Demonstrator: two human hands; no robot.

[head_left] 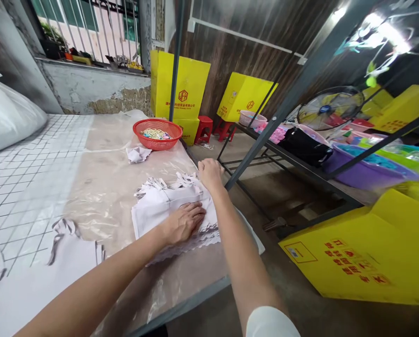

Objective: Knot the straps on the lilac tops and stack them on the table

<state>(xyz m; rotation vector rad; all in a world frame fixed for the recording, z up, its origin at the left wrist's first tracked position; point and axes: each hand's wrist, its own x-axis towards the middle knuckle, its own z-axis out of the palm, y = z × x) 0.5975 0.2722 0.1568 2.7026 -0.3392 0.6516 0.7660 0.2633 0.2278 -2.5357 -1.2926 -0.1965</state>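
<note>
Cloth stack (pixel 167 206) pressed flat at the worktop (pixel 100 187) edge.
Left hand (pixel 184 222) lies open, palm down, on the white stack, nearer than the red basket (pixel 157 133); right hand (pixel 209 173) rests on its far corner, grip unclear.

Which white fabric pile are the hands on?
The thick stack at the table's right edge: left hand flat on it, right hand at its far corner. Scrap by the red basket lies untouched.

We wear a white sleeve (pixel 270 323) on the right. Our left hand (pixel 184 223) and right hand (pixel 209 172) are bare.
</note>
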